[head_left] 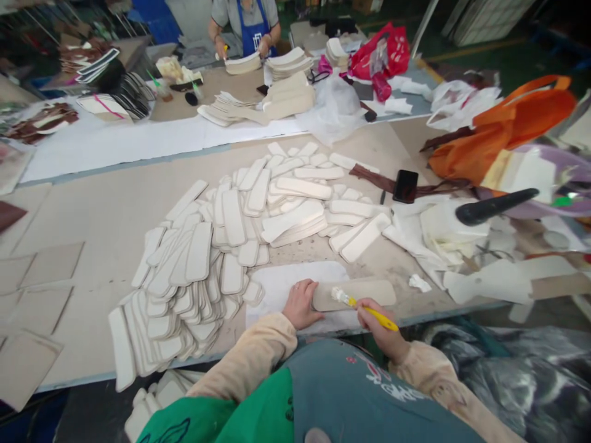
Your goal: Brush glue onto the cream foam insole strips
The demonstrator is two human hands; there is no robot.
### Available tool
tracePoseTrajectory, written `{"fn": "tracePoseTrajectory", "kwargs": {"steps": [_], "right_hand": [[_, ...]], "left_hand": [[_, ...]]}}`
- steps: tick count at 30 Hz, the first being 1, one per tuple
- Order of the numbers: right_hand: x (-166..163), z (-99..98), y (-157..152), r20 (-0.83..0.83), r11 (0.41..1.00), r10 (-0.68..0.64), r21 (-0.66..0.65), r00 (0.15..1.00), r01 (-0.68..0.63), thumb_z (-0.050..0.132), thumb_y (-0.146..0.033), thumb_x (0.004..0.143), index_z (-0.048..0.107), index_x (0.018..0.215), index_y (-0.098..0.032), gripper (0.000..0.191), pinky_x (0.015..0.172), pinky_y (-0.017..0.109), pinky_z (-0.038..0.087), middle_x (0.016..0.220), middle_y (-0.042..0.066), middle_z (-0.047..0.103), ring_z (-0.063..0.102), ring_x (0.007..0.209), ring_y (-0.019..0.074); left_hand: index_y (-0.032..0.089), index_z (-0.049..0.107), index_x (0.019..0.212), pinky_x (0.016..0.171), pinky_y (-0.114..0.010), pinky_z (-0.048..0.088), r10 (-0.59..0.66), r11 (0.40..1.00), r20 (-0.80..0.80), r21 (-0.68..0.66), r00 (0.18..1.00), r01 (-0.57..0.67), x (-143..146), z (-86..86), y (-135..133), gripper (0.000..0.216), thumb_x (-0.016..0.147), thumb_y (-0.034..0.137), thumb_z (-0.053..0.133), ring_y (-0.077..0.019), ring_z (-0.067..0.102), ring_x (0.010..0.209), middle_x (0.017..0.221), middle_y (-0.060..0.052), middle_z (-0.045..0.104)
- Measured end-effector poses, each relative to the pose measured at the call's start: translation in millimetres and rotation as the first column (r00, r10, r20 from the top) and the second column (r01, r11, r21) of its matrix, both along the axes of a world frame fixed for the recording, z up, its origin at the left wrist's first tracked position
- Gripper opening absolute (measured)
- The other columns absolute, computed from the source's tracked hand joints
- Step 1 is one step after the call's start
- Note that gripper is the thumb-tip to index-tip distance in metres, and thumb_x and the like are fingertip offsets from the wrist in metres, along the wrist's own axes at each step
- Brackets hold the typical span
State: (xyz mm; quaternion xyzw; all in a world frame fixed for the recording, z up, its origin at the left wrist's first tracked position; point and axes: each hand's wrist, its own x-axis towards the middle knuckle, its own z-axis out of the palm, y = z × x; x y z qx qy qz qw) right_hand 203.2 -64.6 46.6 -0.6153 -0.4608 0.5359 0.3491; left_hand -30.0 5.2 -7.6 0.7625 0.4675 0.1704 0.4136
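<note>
Tan strip (364, 293) flat at near edge of counter (115, 215), on white sheet (295, 280); long axis left to right, rounded left end under left hand (302, 303), right end pointing toward white scrap (419, 283). Left hand pressed flat on strip end, fingers spread, nothing gripped. Right hand (381, 326) clenched round yellow brush (364, 307); handle angled down-right, bristles up-left, touching strip near its left half. Pale pads (231, 240) heaped behind and left of strip, overlapping, most lying on diagonals. Black phone (406, 186) well beyond strip, on brown strap. Black handle (496, 206) at right, near orange bag (517, 123). Second person (244, 24) at far counter, hands on stacked pads; grip unclear.
</note>
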Motion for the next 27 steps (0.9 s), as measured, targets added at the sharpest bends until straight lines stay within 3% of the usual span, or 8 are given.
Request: {"fn": "tracePoseTrajectory", "kwargs": {"steps": [7, 13, 19, 27], "right_hand": [[-20, -1.7, 14, -0.008, 0.984, 0.179, 0.027, 0.984, -0.178, 0.047, -0.046, 0.09, 0.056, 0.082, -0.022, 0.027, 0.058, 0.024, 0.039, 0.057, -0.007, 0.048, 0.047, 0.054, 0.0114], [-29, -11.8, 20, 0.017, 0.975, 0.219, 0.047, 0.976, -0.219, 0.046, -0.044, 0.091, 0.056, 0.082, -0.022, 0.026, 0.06, 0.024, 0.04, 0.057, -0.007, 0.049, 0.048, 0.055, 0.0113], [-10, -23.2, 13, 0.059, 0.993, 0.113, 0.017, 0.992, -0.114, 0.047, -0.045, 0.091, 0.057, 0.083, -0.021, 0.028, 0.059, 0.024, 0.039, 0.055, -0.007, 0.048, 0.048, 0.054, 0.0114], [60, -30.3, 0, 0.095, 0.982, -0.187, 0.035, 0.978, 0.184, 0.052, -0.05, 0.086, 0.056, 0.08, -0.021, 0.03, 0.055, 0.024, 0.038, 0.054, -0.007, 0.044, 0.044, 0.052, 0.0123]], "left_hand": [[0.02, 0.054, 0.123, 0.103, -0.053, 0.031, 0.044, 0.999, -0.031, 0.013, 0.999, -0.043, 5, -8.9, -9, 0.075, 0.056, 0.037, 0.082, -0.0364, 0.046, 0.12, 0.127, -0.017, 0.051], [0.021, 0.054, 0.122, 0.102, -0.052, 0.035, 0.064, 0.997, -0.11, 0.053, 0.992, -0.058, 6, -12.3, -14, 0.07, 0.06, 0.04, 0.079, -0.035, 0.048, 0.118, 0.125, -0.016, 0.053], [0.016, 0.05, 0.125, 0.101, -0.05, 0.039, 0.049, 0.984, -0.228, 0.178, 0.972, -0.008, 7, -16.9, -19, 0.069, 0.065, 0.038, 0.075, -0.0326, 0.049, 0.117, 0.125, -0.016, 0.052], [0.015, 0.05, 0.125, 0.099, -0.048, 0.043, 0.042, 0.97, -0.249, 0.241, 0.968, 0.02, 6, -21.9, -18, 0.065, 0.067, 0.036, 0.073, -0.0316, 0.051, 0.115, 0.124, -0.016, 0.053]]}}
